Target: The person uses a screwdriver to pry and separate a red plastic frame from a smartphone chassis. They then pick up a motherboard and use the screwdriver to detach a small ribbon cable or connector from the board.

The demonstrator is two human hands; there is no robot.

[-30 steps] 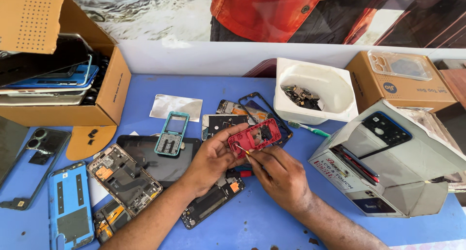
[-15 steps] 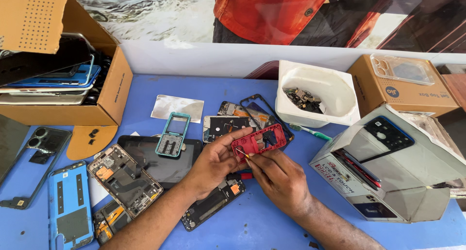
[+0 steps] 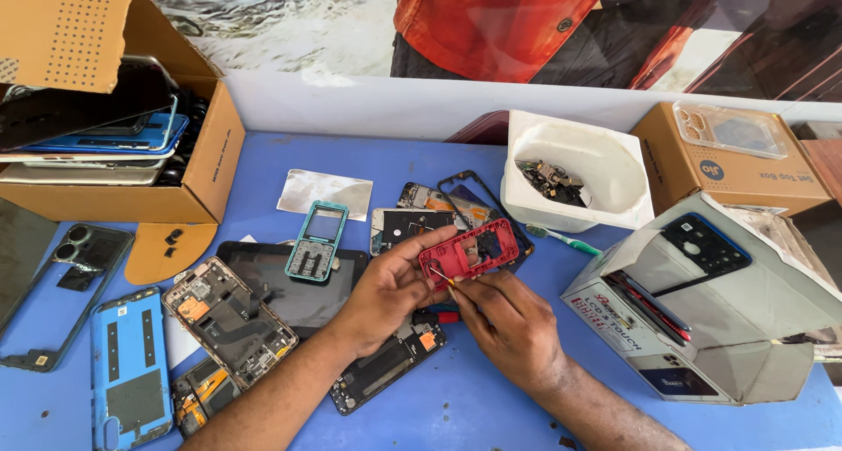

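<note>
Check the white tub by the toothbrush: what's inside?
The white tub holds a small heap of dark and metallic phone parts against its left wall. Whatever lies under that heap is covered.

Tool tip under right hand (image 3: 509, 324) hidden; white tub (image 3: 605, 210) contents too small; dark screen (image 3: 19, 249) cut off left.

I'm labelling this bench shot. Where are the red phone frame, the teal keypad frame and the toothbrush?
red phone frame (image 3: 471, 252), head view, on its upper bar.
teal keypad frame (image 3: 316, 243), head view, on its middle bar.
toothbrush (image 3: 564, 239), head view, on its handle.
</note>
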